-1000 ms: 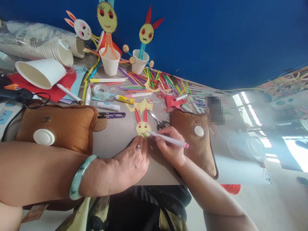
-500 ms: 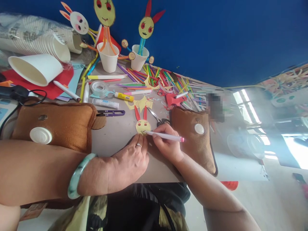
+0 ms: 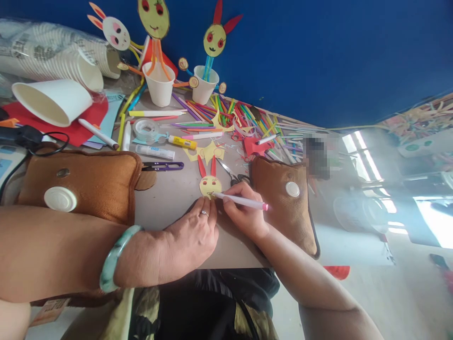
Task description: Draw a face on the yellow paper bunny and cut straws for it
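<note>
A yellow paper rabbit face (image 3: pixel 210 185) with red ears, red eyes and a dark drawn mouth lies flat on the table. My left hand (image 3: pixel 191 236) is stretched out, its fingertips pressing the face's lower edge against the tabletop. Between the fingers of my right hand (image 3: pixel 247 215) is a white marker (image 3: pixel 242 201) with a pink end. Its tip touches the face at the mouth. Just beyond the face are yellow paper scraps (image 3: pixel 208 152), and scissors (image 3: pixel 235 177) lie to its right.
Brown cushions (image 3: pixel 88 182) flank the work, the right one (image 3: pixel 286 208) near my forearm. Purple thread snips (image 3: pixel 166 166), a glue stick (image 3: pixel 182 141) and a tape roll (image 3: pixel 146 131) lie to the left. Behind are colored sticks (image 3: pixel 244 115) and rabbit figures in paper cups (image 3: pixel 159 87).
The marker and my right hand have shifted slightly left. The mouth drawing on the rabbit face looks darker and fuller. My left hand stays in place.
</note>
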Tool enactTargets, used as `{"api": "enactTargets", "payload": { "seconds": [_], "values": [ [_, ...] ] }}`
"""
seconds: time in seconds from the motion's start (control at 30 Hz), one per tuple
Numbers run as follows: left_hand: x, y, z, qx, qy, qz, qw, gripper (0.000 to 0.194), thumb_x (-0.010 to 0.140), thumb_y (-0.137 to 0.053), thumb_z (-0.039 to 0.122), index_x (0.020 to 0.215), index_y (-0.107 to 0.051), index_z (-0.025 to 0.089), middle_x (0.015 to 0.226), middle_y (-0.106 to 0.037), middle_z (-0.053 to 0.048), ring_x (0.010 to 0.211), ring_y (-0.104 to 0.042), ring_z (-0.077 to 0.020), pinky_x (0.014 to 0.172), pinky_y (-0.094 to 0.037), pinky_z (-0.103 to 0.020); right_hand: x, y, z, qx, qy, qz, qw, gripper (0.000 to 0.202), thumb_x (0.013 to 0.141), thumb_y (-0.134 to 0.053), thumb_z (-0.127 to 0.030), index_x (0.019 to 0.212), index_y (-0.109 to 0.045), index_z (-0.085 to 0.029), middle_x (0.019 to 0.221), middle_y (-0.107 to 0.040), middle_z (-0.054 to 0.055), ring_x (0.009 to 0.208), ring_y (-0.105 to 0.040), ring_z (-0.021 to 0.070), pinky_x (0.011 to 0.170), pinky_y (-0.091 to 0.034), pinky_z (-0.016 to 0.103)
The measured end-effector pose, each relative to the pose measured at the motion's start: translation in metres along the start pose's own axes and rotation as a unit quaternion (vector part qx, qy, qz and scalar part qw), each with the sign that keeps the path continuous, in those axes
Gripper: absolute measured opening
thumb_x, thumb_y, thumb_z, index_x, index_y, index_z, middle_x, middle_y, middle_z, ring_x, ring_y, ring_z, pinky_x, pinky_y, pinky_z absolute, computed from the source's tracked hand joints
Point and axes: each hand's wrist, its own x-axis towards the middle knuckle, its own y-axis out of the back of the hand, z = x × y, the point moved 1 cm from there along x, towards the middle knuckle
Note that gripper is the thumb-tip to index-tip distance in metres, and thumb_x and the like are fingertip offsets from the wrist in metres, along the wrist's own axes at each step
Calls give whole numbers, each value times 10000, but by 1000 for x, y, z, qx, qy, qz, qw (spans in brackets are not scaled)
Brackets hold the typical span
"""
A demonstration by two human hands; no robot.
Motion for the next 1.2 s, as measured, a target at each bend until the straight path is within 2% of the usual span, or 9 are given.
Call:
{"api": "enactTargets", "payload": {
  "seconds": [0.1,0.27,0.7,0.93,1.2],
  "values": [
    [0,-1,0,9,0,3,1000,453,837,-530,320,1137,-618,-7,1277,-565,-335,1214,-551,-395,1136,-215,-565,0,0,0,1,11,0,1000,75,761,-575,-151,727,-545,-211,587,-580,-51,463,-490,83,453,-396,203],
    [0,-3,1,15,0,3,1000,456,852,-517,346,1145,-624,13,1273,-583,-306,1215,-552,-386,1140,-211,-565,1,0,1,3,21,-4,1000,73,765,-579,-150,740,-548,-210,593,-582,-48,462,-487,81,448,-391,202],
    [-1,-2,1,6,5,6,1000,475,865,-518,369,1147,-633,4,1284,-573,-309,1220,-546,-374,1133,-242,-557,0,-1,1,-10,18,-14,1000,76,758,-574,-151,718,-543,-208,589,-590,-41,472,-504,85,455,-401,202],
    [0,0,1,12,6,7,1000,442,838,-542,318,1126,-639,-1,1281,-570,-319,1220,-544,-382,1135,-234,-560,1,0,0,-10,20,-20,1000,65,760,-569,-158,724,-550,-208,595,-606,-36,476,-515,88,458,-408,203],
    [-1,-2,1,0,12,6,1000,473,849,-532,370,1126,-646,5,1277,-577,-306,1224,-537,-377,1138,-232,-553,1,0,1,-7,24,-25,999,79,744,-562,-131,715,-544,-203,598,-612,-35,469,-509,82,453,-404,196]
  ]
}}
